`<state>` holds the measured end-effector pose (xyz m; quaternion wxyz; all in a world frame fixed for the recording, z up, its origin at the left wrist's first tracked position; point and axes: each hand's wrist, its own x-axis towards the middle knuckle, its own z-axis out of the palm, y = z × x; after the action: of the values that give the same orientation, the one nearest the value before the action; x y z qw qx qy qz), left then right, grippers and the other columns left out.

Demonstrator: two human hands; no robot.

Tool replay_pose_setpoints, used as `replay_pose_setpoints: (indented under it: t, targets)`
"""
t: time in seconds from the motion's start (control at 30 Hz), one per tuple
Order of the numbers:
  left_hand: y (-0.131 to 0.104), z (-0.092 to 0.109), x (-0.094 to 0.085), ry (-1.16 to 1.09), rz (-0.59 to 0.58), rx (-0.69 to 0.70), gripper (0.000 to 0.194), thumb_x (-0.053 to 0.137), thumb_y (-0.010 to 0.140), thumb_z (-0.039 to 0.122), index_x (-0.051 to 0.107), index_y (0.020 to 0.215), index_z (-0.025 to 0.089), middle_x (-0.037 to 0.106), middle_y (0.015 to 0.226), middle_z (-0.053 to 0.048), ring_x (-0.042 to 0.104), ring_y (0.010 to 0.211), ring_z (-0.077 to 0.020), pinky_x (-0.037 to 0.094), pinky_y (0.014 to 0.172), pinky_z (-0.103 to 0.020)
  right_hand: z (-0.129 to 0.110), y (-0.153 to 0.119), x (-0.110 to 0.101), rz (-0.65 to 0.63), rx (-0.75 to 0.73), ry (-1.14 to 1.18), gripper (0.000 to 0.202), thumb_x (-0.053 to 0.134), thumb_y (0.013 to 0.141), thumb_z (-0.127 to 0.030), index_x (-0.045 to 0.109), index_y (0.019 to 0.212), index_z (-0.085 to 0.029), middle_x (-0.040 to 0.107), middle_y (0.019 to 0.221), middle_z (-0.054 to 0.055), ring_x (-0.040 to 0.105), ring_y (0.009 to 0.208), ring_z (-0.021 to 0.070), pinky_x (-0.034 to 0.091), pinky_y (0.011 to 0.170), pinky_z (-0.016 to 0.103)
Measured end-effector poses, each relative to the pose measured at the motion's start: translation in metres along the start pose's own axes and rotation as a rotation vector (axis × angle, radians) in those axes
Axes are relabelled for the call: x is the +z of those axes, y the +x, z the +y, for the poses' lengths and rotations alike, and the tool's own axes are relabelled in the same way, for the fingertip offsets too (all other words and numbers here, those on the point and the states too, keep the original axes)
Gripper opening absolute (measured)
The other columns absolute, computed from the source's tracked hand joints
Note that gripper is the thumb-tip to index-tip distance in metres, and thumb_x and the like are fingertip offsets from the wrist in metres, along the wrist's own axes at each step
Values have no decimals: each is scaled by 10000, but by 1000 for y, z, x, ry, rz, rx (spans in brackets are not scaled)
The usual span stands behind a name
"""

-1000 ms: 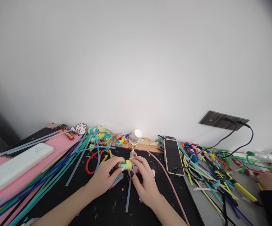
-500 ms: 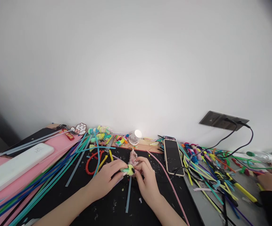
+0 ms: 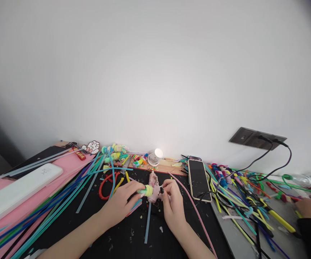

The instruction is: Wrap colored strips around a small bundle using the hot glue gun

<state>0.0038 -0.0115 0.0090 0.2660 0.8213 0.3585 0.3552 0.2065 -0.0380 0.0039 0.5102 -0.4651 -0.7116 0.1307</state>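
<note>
My left hand (image 3: pixel 126 198) pinches a fuzzy yellow-green pipe-cleaner piece (image 3: pixel 149 190) with a green part toward my fingers. My right hand (image 3: pixel 173 201) is closed in a pinch just to its right. A small dark spot shows at its thumb tip, and I cannot make out what those fingers hold. Between and behind my hands lies a pink tool with a narrow tip, which looks like a small glue gun (image 3: pixel 153 180), pointing at the wall. A pale blue strip (image 3: pixel 147 226) runs from its near end toward me.
Red-handled pliers (image 3: pixel 104 189) and pipe cleaners (image 3: pixel 74 190) lie left, near a white power bank (image 3: pixel 23 192). A paper cup (image 3: pixel 155 157) stands behind; a phone (image 3: pixel 199 180) lies right. Further right are yellow-handled pliers (image 3: pixel 280 219), cables and another person's hand (image 3: pixel 310 208).
My right hand has moved right, off the yellow-green piece, which my left hand still holds. More of the pink tool shows between my hands now.
</note>
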Motion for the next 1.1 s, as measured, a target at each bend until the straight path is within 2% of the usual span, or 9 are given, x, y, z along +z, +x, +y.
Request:
replay_pose_setpoints:
  t: [0.2,0.4,0.63,0.8,1.0,1.1]
  targets:
    - [0,-4,0,24,35,-20,168,441,940,187,591,1008,220,677,993,-33,631,921,-177,477,829,-273,-1,-2,-1,-86,45,-15,244,344,973,-211,394,735,-222,456,728,-9,459,645,152,354,597,265]
    - [1,-4,1,19,67,-53,170,439,933,184,582,1015,224,681,1008,-38,634,930,-185,483,833,-285,2,-2,-1,-95,61,-73,341,334,982,-249,291,644,-225,363,618,-40,381,541,126,273,514,249]
    - [0,-6,2,32,101,-64,182,447,923,194,596,1020,231,685,969,-30,645,883,-188,496,807,-289,10,-1,3,-58,138,22,190,421,934,-215,471,750,-208,537,739,11,521,660,158,399,615,259]
    - [1,-7,2,39,106,-79,179,451,923,200,597,1020,231,682,965,-31,646,880,-190,503,798,-292,10,-1,2,-65,159,34,185,452,914,-199,494,734,-205,594,767,26,564,679,162,413,617,254]
    - [1,-9,2,51,113,-84,172,455,927,215,589,1034,227,680,983,-40,647,897,-196,506,804,-297,6,2,-2,-77,102,-159,369,335,969,-248,323,602,-222,387,576,-39,409,513,125,285,503,246]
    - [1,-9,3,50,117,-84,174,456,924,213,591,1033,228,681,978,-38,649,891,-194,508,805,-297,6,2,-2,-26,105,-171,329,367,948,-234,337,621,-222,392,589,-41,412,520,123,292,498,238]
